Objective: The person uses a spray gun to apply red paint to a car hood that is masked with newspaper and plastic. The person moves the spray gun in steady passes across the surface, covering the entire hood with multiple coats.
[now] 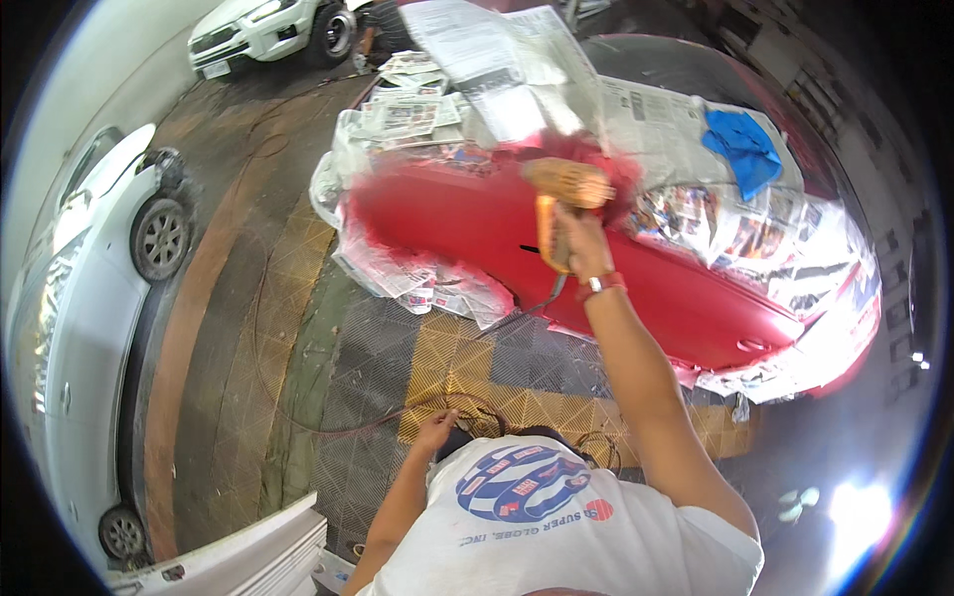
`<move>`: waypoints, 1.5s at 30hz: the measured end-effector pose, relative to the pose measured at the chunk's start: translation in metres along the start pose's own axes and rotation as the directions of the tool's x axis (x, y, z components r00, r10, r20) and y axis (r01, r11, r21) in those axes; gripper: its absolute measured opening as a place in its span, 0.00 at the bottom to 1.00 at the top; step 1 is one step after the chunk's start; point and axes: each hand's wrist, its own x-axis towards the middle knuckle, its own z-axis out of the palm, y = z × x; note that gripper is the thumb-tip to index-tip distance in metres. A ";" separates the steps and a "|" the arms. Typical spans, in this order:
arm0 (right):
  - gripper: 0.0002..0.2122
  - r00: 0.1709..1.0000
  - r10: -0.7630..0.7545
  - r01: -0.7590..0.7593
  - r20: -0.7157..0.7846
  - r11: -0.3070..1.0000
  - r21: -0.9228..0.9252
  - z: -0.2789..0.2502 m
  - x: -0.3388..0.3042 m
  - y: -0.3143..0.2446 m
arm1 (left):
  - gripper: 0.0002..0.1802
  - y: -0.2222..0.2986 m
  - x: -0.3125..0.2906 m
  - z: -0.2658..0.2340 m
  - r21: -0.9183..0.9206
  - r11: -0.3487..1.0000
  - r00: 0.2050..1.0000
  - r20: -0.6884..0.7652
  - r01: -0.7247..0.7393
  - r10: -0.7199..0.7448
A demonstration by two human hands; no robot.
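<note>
My right hand point(584, 245) is wrapped round the grip of a yellow heat gun point(553, 211), its barrel blurred by motion. A dark cord point(542, 306) trails from the bottom of its handle. The tool is held over a red car panel point(447, 214), with a dark slot beside the grip; whether it touches the paint I cannot tell. Low in the middle, near my waist, my left hand point(437, 429) has its fingers curled closed. A thin reddish hose point(368, 425) passes right by it, but what those fingers hold is hidden.
Newspaper sheets point(651, 111) and plastic mask the car around the panel, and a blue cloth point(741, 149) lies on them. A silver car point(89, 328) stands left, a white vehicle point(263, 35) at the far left. Coiled hose point(601, 449) lies on the tiled floor point(378, 348).
</note>
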 end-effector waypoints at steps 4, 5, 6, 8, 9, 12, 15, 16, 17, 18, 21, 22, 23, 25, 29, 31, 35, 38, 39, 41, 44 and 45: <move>0.08 0.951 -0.164 0.188 -0.261 0.980 0.070 -0.042 -0.004 -0.009 | 0.28 0.017 -0.006 0.020 0.080 0.996 0.996 0.077 -0.047 0.040; 0.09 0.908 -0.161 0.211 -0.387 0.973 0.090 -0.022 -0.022 -0.016 | 0.28 0.022 -0.009 0.015 0.121 0.991 0.995 0.094 -0.056 0.045; 0.11 0.901 -0.186 0.215 -0.391 0.976 0.031 -0.023 -0.033 -0.016 | 0.28 0.025 -0.008 0.017 0.126 0.991 0.995 0.100 -0.035 0.022; 0.13 0.923 -0.203 0.185 -0.328 0.979 -0.084 -0.035 -0.043 -0.007 | 0.28 0.032 -0.003 0.020 0.142 0.990 0.992 0.120 0.008 -0.025; 0.13 0.948 -0.191 0.159 -0.254 0.977 -0.139 -0.038 -0.046 -0.003 | 0.29 0.025 0.007 0.022 0.161 0.987 0.991 0.135 -0.020 -0.002; 0.13 0.998 -0.067 0.065 0.002 0.955 -0.291 -0.039 -0.061 0.007 | 0.28 0.019 0.028 0.030 0.192 0.981 0.993 0.115 -0.035 0.013; 0.11 0.988 0.031 -0.020 0.150 0.997 -0.077 -0.030 -0.077 0.034 | 0.28 0.043 0.032 0.038 0.182 0.982 0.993 0.114 -0.050 0.029; 0.11 0.957 0.182 -0.191 0.225 0.981 0.020 -0.023 -0.086 0.036 | 0.28 0.047 0.033 0.039 0.168 0.985 0.992 0.125 -0.038 0.017; 0.11 0.950 0.196 -0.200 0.243 0.980 -0.010 -0.025 -0.093 0.045 | 0.28 0.046 0.037 0.042 0.154 0.988 0.990 0.140 -0.030 0.009; 0.11 0.945 0.192 -0.187 0.266 0.981 -0.043 -0.029 -0.091 0.053 | 0.28 0.055 0.046 0.047 0.135 0.990 0.988 0.151 -0.043 0.023; 0.11 0.971 0.112 -0.109 0.209 0.994 -0.024 -0.040 -0.092 0.058 | 0.28 0.051 0.044 0.052 0.151 0.984 0.994 0.067 -0.097 0.088; 0.11 0.982 0.080 -0.082 0.173 0.997 0.004 -0.043 -0.092 0.055 | 0.27 0.048 0.047 0.054 0.149 0.985 0.996 0.036 -0.091 0.087; 0.10 0.999 0.035 -0.032 0.032 0.995 -0.090 -0.054 -0.093 0.056 | 0.28 0.059 0.041 0.056 0.157 0.979 0.991 0.051 -0.130 0.124; 0.13 0.995 0.024 -0.031 -0.098 0.997 -0.066 -0.083 -0.088 0.070 | 0.28 0.068 0.038 0.055 0.219 0.972 0.995 0.065 -0.085 0.072; 0.15 0.926 -0.065 0.071 -0.372 0.998 0.001 -0.094 -0.089 0.068 | 0.28 0.078 0.038 0.056 0.263 0.964 0.997 0.072 -0.036 0.017; 0.17 0.915 -0.051 0.039 -0.399 0.999 -0.038 -0.089 -0.085 0.069 | 0.29 0.090 0.039 0.051 0.237 0.971 0.994 0.109 -0.034 0.009; 0.20 0.950 -0.117 0.071 -0.290 0.984 -0.164 -0.066 -0.071 0.098 | 0.31 0.081 0.065 0.024 0.196 0.980 0.981 0.193 -0.011 -0.027; 0.21 0.996 0.029 -0.038 -0.084 0.994 -0.107 0.006 -0.075 0.094 | 0.31 0.070 0.086 -0.018 0.208 0.975 0.963 0.270 -0.076 0.017; 0.16 1.000 0.011 -0.014 -0.030 0.996 -0.092 0.043 -0.080 0.085 | 0.31 0.069 0.090 -0.038 0.211 0.971 0.953 0.299 -0.114 0.047; 0.15 0.994 0.028 -0.022 0.105 0.998 -0.061 0.095 -0.082 0.084 | 0.31 0.080 0.089 -0.077 0.274 0.956 0.954 0.300 -0.107 0.021; 0.15 0.954 0.169 -0.207 0.248 0.969 0.132 0.168 -0.080 0.073 | 0.31 0.090 0.084 -0.132 0.270 0.958 0.956 0.294 -0.100 0.016; 0.15 0.931 0.228 -0.295 0.286 0.930 0.218 0.185 -0.079 0.069 | 0.30 0.104 0.077 -0.149 0.263 0.961 0.956 0.294 -0.079 -0.002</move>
